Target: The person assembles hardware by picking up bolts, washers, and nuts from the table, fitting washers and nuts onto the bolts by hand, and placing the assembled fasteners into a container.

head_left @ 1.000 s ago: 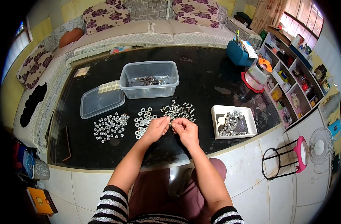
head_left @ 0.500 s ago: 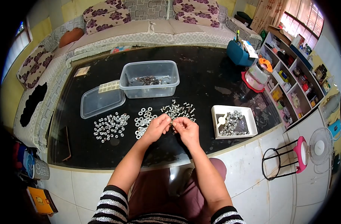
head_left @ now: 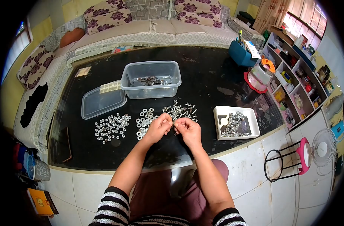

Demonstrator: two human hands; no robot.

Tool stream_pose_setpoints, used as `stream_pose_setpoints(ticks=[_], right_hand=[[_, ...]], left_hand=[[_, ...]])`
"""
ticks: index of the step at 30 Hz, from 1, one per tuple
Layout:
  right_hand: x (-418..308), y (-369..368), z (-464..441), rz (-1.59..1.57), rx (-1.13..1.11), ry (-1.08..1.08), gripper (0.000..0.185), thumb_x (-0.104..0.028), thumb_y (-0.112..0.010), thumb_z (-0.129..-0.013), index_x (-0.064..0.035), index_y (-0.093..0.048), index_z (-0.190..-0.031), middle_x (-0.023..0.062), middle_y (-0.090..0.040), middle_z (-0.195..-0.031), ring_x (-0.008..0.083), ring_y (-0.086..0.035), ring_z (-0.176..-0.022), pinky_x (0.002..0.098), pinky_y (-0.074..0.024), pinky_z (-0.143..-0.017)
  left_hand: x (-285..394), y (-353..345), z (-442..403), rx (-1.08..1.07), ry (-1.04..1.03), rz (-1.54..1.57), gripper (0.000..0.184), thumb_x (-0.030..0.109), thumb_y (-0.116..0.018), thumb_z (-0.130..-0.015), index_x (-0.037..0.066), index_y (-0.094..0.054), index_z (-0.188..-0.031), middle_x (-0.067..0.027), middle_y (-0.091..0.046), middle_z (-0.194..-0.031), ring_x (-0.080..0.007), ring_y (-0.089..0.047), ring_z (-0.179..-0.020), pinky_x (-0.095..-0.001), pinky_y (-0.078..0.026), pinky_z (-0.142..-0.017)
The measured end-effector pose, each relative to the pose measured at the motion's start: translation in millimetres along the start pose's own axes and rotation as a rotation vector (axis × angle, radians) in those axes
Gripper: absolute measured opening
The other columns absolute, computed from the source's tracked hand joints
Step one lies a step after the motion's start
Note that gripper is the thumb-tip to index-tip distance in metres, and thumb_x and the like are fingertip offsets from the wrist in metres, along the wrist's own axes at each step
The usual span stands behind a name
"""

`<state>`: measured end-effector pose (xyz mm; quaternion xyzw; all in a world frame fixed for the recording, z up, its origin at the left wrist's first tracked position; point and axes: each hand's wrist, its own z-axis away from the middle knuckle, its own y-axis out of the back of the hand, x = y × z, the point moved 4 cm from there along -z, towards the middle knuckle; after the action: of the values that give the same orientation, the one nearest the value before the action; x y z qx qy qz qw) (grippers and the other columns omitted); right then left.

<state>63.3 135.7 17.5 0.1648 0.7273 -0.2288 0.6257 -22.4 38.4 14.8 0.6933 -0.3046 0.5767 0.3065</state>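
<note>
Left hand: thumb and fingers are closing in a narrow pinch on one side of a small metal piece. Right hand: thumb and forefinger are pinching the same piece from the other side, the two sets of fingertips nearly meeting. The piece is showing too little between the fingers to tell whether it is a bare bolt or one with something fitted. Bolts, loose heap: lying just beyond the grip, partly hidden by the hands. Flat washers, ring-shaped: lying to the left of the grip, close by the left hand. Nuts, silver, scattered: lying farther left, past the washers. White tray, shallow: standing to the right of the grip, well apart from the right hand, and holding a pile of metal hardware. Clear plastic tub: standing beyond the grip and somewhat left, holding darker metal pieces. Clear lid: lying beside the tub, beyond the nuts. Black table: bearing all the above lots and extending beneath the hands. Jar with orange lid: standing far to the right, beyond the tray.
</note>
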Motion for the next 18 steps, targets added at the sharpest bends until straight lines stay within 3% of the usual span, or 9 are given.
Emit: stream_pose_setpoints(ticks=[5,11,13,16,18], right_hand=[[1.9,-1.8,1.3,0.018,-0.002,-0.030,0.005,-0.004,-0.058,-0.077,0.0011,-0.058,-0.078,0.0013,-0.056,-0.066,0.0057,-0.051,-0.057,0.0183,-0.0429,-0.051],[7.7,-1.3,-2.5,-0.105,-0.016,-0.084,0.005,-0.003,-0.057,-0.078,0.0009,-0.058,-0.079,0.0019,-0.057,-0.068,0.0068,-0.053,-0.058,0.0186,-0.0438,-0.053],[8.3,-1.7,-1.9,-0.113,-0.021,-0.093,0.004,-0.003,-0.057,-0.078,0.0008,-0.058,-0.080,0.0019,-0.057,-0.069,0.0070,-0.053,-0.058,0.0186,-0.0438,-0.053],[9.0,-2.7,-3.0,-0.100,-0.026,-0.105,0.005,-0.004,-0.057,-0.078,0.0010,-0.058,-0.080,0.0021,-0.057,-0.069,0.0070,-0.053,-0.059,0.0186,-0.0439,-0.053],[10.4,-0.9,-4.7,-0.126,-0.016,-0.109,0.006,-0.004,-0.057,-0.078,0.0010,-0.057,-0.080,0.0024,-0.057,-0.070,0.0072,-0.053,-0.059,0.0188,-0.0443,-0.053]], left_hand=[[-5.5,1.4,0.7,-0.032,0.071,-0.086,0.023,0.023,-0.046,-0.084,0.004,-0.046,-0.070,0.0003,-0.045,-0.055,-0.0066,-0.043,-0.049,-0.0211,-0.035,-0.044],[8.1,-0.7,2.9,0.067,-0.040,-0.119,0.029,0.023,-0.039,-0.087,0.005,-0.044,-0.065,0.0001,-0.042,-0.052,-0.0069,-0.040,-0.046,-0.0205,-0.032,-0.044],[1.5,3.6,1.6,0.004,-0.018,-0.284,0.027,0.023,-0.040,-0.087,0.005,-0.045,-0.068,-0.0001,-0.044,-0.055,-0.0064,-0.041,-0.049,-0.0201,-0.033,-0.045],[-10.7,9.3,-0.1,0.034,0.101,-0.221,0.024,0.023,-0.042,-0.086,0.005,-0.046,-0.072,0.0004,-0.045,-0.058,-0.0059,-0.042,-0.050,-0.0199,-0.034,-0.046],[-6.6,8.7,-0.2,0.064,0.024,-0.175,0.022,0.023,-0.043,-0.086,0.005,-0.046,-0.073,0.0008,-0.046,-0.059,-0.0059,-0.042,-0.050,-0.0200,-0.034,-0.046]])
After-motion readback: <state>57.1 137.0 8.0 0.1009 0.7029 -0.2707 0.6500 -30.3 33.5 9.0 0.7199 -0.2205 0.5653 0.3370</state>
